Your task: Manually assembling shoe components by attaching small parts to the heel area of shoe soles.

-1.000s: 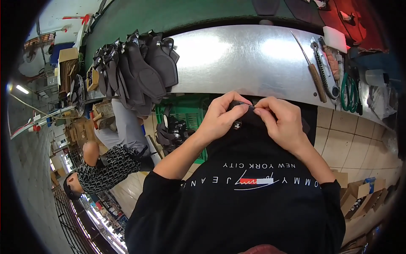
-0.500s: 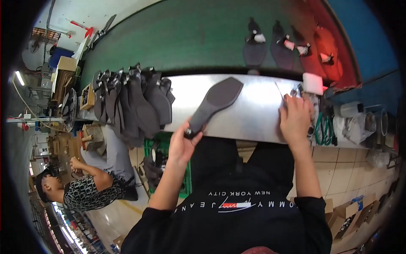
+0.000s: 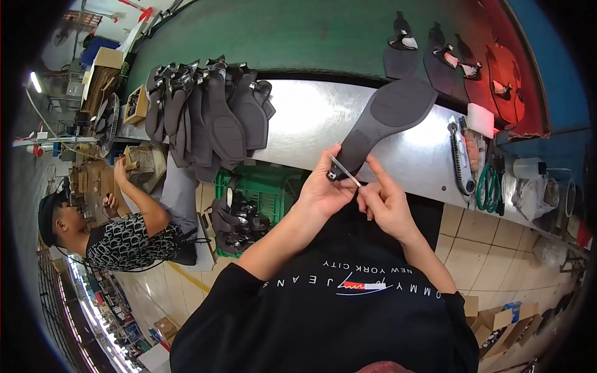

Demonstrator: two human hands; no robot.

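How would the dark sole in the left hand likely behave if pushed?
The dark sole seems fairly stiff: held by its narrow end, it shows no obvious droop. Its flat shape suggests sliding rather than rolling.

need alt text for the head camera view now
Left hand holding a dark shoe sole by its narrow end, right hand holding a slim metal tool there; more soles are piled to the left on a metal table.

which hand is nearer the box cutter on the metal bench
Right. The right hand, pinching a thin tool, is left of the box cutter and nearer the person's body; the left hand, holding the dark sole, is farther left.
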